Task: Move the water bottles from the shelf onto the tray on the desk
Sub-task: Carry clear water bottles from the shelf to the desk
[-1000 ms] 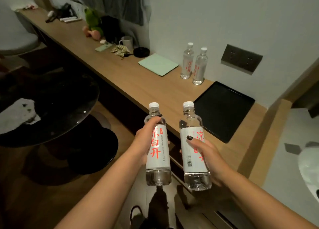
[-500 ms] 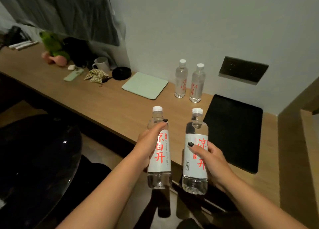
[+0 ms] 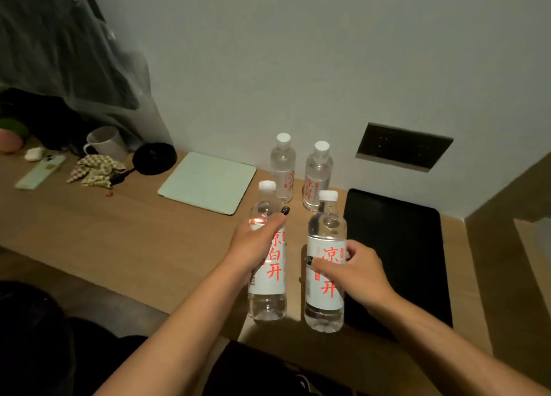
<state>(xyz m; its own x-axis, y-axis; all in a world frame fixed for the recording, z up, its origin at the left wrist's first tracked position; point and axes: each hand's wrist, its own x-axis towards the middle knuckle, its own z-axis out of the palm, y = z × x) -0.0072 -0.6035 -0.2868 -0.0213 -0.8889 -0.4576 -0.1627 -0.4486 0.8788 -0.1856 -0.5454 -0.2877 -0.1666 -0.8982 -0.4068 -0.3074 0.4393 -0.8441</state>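
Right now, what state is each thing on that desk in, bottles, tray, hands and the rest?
left hand: grips the left held bottle
right hand: grips the right held bottle
left held bottle: upright, capped
right held bottle: upright, capped, beside the tray
two back bottles: standing on the desk, capped, off the tray
tray: flat, nothing on it
mug: upright
green pad: lying flat

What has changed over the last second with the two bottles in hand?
Both hands carried their bottles forward, from out over the floor to above the desk beside the black tray. The left hand grips the left bottle, the right hand the right bottle, as before. Unchanged: two more bottles by the wall, tray bare.
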